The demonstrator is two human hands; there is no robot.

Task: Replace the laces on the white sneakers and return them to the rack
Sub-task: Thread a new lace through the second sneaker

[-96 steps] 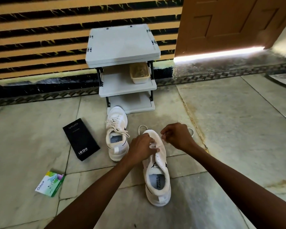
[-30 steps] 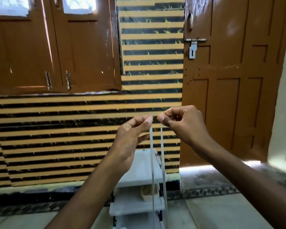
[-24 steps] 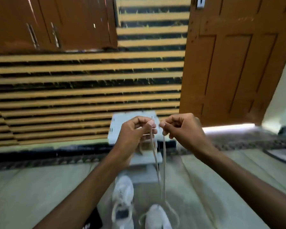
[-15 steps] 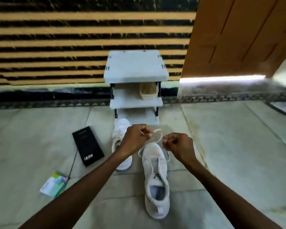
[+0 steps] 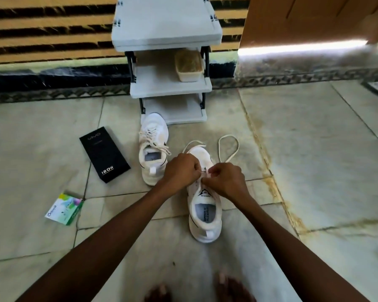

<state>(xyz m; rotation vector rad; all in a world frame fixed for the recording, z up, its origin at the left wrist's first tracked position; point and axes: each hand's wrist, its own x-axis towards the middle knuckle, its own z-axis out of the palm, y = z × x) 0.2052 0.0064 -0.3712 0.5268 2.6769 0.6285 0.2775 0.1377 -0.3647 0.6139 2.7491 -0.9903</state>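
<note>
- Down on the pale stone-tiled floor (image 5: 314, 171), a near white sneaker (image 5: 205, 216) lay with its toe toward the wall and its heel toward the person, in front of the rack and not on it.
- The left hand (image 5: 180, 168) and the right hand (image 5: 227, 179) met over that sneaker's eyelet rows, with their knuckles almost touching.
- Both hands had their fingers curled tight, and each pinched a stretch of flat cream lace (image 5: 228, 147) just above the tongue.
- Beyond the hands the lace ran loose: one part lay by the toe, and the other made a long loop on the tile to the right of the toe.
- A far white sneaker (image 5: 153, 147), laced but with its ends untied, stood just left of and beyond the near one, its toe at the rack's bottom shelf.
- The grey plastic three-shelf rack (image 5: 166, 42) stood against a yellow-and-black striped wall (image 5: 48, 29).
- A beige rectangular plastic tub (image 5: 189, 66) sat on the right side of the rack's middle shelf.
- A black rectangular carton (image 5: 104, 153) lay flat to the left of the far sneaker.
- A small green-and-white carton (image 5: 64, 209) lay nearer the person and further left.
</note>
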